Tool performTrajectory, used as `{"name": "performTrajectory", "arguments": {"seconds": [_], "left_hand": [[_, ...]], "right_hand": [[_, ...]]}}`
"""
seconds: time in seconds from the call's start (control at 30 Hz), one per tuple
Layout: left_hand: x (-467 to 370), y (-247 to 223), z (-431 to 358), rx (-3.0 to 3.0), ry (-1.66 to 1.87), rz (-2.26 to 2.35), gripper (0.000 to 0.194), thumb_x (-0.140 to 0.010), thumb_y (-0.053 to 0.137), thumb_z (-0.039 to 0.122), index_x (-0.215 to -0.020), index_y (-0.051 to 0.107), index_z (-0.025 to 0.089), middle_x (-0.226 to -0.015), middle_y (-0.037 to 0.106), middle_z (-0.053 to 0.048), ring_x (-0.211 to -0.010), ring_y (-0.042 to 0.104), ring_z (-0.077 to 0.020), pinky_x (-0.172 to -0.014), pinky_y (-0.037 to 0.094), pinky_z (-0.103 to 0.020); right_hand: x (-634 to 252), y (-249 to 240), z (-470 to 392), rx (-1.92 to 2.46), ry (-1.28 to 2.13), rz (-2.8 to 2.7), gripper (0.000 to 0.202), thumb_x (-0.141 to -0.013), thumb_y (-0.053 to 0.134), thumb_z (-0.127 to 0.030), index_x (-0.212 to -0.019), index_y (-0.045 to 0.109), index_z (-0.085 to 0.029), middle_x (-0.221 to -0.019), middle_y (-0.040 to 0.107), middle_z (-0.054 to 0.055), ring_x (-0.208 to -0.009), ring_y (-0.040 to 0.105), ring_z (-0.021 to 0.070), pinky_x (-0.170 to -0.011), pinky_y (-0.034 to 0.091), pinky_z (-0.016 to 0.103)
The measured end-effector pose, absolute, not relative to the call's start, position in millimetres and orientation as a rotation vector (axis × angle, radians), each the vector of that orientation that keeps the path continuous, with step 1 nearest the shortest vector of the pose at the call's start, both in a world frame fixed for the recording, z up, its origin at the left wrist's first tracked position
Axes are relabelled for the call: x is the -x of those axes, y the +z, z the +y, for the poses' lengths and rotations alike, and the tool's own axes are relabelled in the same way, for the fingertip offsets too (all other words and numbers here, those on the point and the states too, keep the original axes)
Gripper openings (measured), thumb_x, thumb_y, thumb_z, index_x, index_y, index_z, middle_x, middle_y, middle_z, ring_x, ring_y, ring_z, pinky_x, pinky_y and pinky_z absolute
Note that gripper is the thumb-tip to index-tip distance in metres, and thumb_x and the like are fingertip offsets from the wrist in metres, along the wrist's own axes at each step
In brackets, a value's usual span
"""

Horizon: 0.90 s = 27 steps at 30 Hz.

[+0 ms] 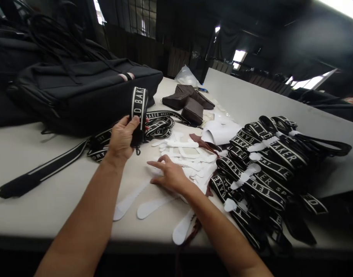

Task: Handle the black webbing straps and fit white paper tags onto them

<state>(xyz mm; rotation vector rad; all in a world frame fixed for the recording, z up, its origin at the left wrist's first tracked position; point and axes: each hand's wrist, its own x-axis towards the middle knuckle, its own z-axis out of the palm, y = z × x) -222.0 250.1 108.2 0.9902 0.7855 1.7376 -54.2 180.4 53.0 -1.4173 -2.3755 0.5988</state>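
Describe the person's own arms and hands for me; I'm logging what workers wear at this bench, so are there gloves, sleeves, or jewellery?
Both arms are bare from the bottom edge of the picture to the wrists: no sleeves in view. The left hand and right hand wear no gloves. No watch, bracelet or ring shows on either, though the fingers are too small to rule out a thin ring. No tape or markings visible.

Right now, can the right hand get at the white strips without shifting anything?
Probably yes. The right hand already rests flat on the white strips spread on the table, with nothing lying over them. The left hand holds a strap up, off to the side.
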Motion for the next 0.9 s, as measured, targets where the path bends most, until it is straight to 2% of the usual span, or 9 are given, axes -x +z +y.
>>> {"name": "performTrajectory", "arguments": {"seconds": [0.07, 0.17, 0.33, 0.43, 0.57, 0.67, 0.73, 0.83, 0.9], "left_hand": [[218.7, 106.0, 250.4, -0.991, 1.701, 0.756, 0.028, -0.074, 0.078, 0.035, -0.085, 0.063, 0.014, -0.085, 0.070, -0.005, -0.061, 0.063, -0.0115, -0.053, 0.051, -0.020], [215.7, 105.1, 249.4, -0.978, 1.660, 0.709, 0.030, -0.072, 0.080, 0.034, -0.087, 0.063, 0.013, -0.085, 0.070, -0.006, -0.059, 0.063, -0.0119, -0.049, 0.050, -0.018], [220.5, 105.9, 248.0, -0.907, 1.608, 0.586, 0.026, -0.076, 0.079, 0.029, -0.089, 0.064, 0.012, -0.087, 0.070, -0.007, -0.063, 0.065, -0.0119, -0.054, 0.053, -0.018], [225.5, 106.9, 247.5, -0.907, 1.639, 0.544, 0.026, -0.076, 0.078, 0.029, -0.091, 0.064, 0.013, -0.090, 0.071, -0.007, -0.063, 0.065, -0.0119, -0.054, 0.053, -0.018], [223.1, 106.7, 249.3, -0.961, 1.693, 0.554, 0.031, -0.072, 0.082, 0.032, -0.093, 0.065, 0.015, -0.092, 0.071, -0.006, -0.065, 0.066, -0.0134, -0.052, 0.051, -0.018], [218.6, 102.4, 250.5, -0.966, 1.654, 0.597, 0.036, -0.069, 0.084, 0.033, -0.095, 0.065, 0.016, -0.092, 0.072, -0.006, -0.064, 0.066, -0.0137, -0.050, 0.050, -0.018], [217.6, 98.9, 247.2, -0.976, 1.604, 0.652, 0.040, -0.066, 0.085, 0.035, -0.094, 0.065, 0.015, -0.091, 0.072, -0.006, -0.062, 0.065, -0.0138, -0.047, 0.049, -0.019], [210.1, 99.3, 237.2, -0.993, 1.522, 0.758, 0.046, -0.060, 0.088, 0.037, -0.094, 0.065, 0.015, -0.083, 0.071, -0.004, -0.057, 0.062, -0.0145, -0.044, 0.047, -0.021], [186.5, 106.5, 236.9, -1.107, 1.463, 0.751, 0.043, -0.069, 0.083, 0.040, -0.098, 0.064, 0.014, -0.083, 0.069, -0.004, -0.060, 0.062, -0.0152, -0.050, 0.052, -0.024]], "right_hand": [[56.7, 52.9, 178.6, 1.298, 0.503, -2.497, 0.049, -0.084, 0.070, -0.033, -0.130, 0.056, -0.043, -0.135, 0.046, -0.001, -0.099, 0.059, 0.0176, -0.076, 0.044, 0.027], [57.4, 52.8, 180.6, 1.081, 0.553, -2.623, 0.033, -0.091, 0.061, -0.024, -0.120, 0.065, -0.038, -0.129, 0.053, -0.003, -0.095, 0.060, 0.0139, -0.075, 0.042, 0.025], [69.5, 59.6, 182.3, 1.194, 0.775, -2.593, 0.020, -0.084, 0.071, -0.026, -0.104, 0.068, -0.025, -0.099, 0.064, 0.000, -0.086, 0.058, 0.0138, -0.072, 0.037, 0.024], [78.2, 68.4, 175.1, 1.416, 0.724, -2.617, 0.011, -0.084, 0.069, -0.027, -0.093, 0.068, -0.022, -0.087, 0.066, 0.000, -0.082, 0.058, 0.0164, -0.067, 0.034, 0.026], [78.7, 71.5, 167.0, 1.454, 0.659, -2.628, 0.007, -0.084, 0.068, -0.026, -0.086, 0.067, -0.019, -0.104, 0.065, 0.004, -0.090, 0.059, 0.0184, -0.068, 0.036, 0.027], [78.5, 66.0, 169.3, 1.359, 0.698, -2.535, 0.012, -0.082, 0.071, -0.023, -0.092, 0.067, -0.019, -0.114, 0.061, 0.004, -0.092, 0.060, 0.0165, -0.074, 0.041, 0.025], [84.4, 63.0, 171.1, 1.367, 0.714, -2.530, 0.015, -0.081, 0.071, -0.023, -0.094, 0.067, -0.018, -0.109, 0.064, 0.006, -0.093, 0.061, 0.0182, -0.078, 0.044, 0.027], [95.6, 64.7, 167.7, 1.507, 0.728, -2.626, 0.013, -0.080, 0.070, -0.024, -0.090, 0.068, -0.016, -0.094, 0.068, 0.010, -0.090, 0.064, 0.0253, -0.076, 0.049, 0.034], [90.2, 70.2, 166.5, 1.519, 0.778, -2.556, 0.013, -0.081, 0.070, -0.025, -0.088, 0.068, -0.014, -0.090, 0.068, 0.011, -0.086, 0.065, 0.0262, -0.073, 0.053, 0.037]]}}
